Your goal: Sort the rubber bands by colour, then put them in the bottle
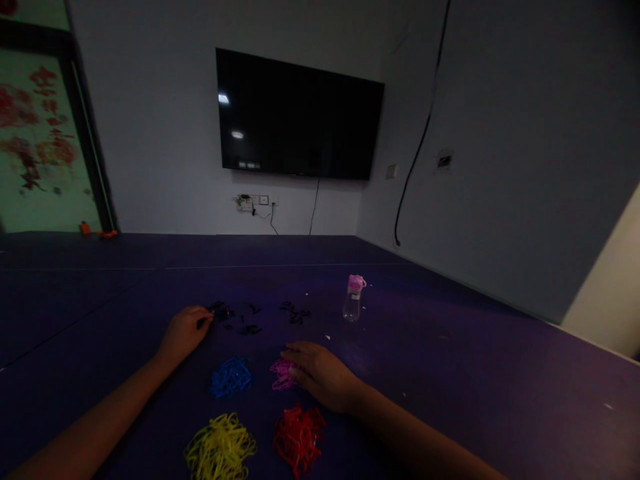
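Note:
My left hand (184,332) reaches to the left edge of some scattered small black bands (250,329), thumb and fingertips drawn together; whatever is between them is too dark to make out. My right hand (324,375) rests with fingers stretched over a pile of pink bands (283,375), covering its right side. Between my forearms lies a pile of blue bands (230,377). Closer to me are a yellow pile of bands (221,448) and a red pile of bands (299,439). A clear bottle with a pink cap (352,303) stands upright beyond my right hand.
The dark purple table (475,373) carries a few small white scraps (328,337). Past its far edge, a television (300,120) hangs on the wall above some sockets (257,200). A black cable (417,150) runs down the right wall. Small orange objects (85,228) sit at far left.

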Demonstrator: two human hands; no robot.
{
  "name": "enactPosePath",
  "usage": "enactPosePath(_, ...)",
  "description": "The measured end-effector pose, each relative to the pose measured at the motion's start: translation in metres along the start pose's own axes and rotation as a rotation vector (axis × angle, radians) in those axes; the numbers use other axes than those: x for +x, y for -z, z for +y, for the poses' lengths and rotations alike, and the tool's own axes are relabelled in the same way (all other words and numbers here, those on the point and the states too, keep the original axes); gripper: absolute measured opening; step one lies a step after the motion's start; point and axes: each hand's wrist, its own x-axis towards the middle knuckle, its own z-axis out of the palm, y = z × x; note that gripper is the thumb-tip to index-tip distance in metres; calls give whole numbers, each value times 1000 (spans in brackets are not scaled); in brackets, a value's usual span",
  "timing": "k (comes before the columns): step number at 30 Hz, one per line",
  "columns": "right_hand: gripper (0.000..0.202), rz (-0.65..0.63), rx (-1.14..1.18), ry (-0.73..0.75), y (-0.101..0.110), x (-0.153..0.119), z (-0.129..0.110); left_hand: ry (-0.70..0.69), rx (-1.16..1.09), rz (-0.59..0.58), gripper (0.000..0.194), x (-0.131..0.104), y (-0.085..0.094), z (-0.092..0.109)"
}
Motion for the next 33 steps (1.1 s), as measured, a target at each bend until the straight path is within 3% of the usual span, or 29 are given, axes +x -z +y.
enactPosePath(7, 42, 11, 20, -2, -1, 1, 0, 122, -164, 109, 35, 5, -5, 1)
enactPosePath(16, 43, 17, 28, 8, -4, 2, 4, 43, -198, -80, 27, 28, -27, 18)
enactPosePath(21, 42, 18, 33, 7, -5, 1, 5, 54, -185, -112, 27, 27, -24, 12)
enactPosePath(28, 43, 9, 31, -10, 0, 1, -1, 266, -164, 19, 33, 24, -17, 5)
enactPosePath(33, 42, 11, 32, -11, -1, 1, 0, 179, -157, -6, 31, 25, -18, 5)
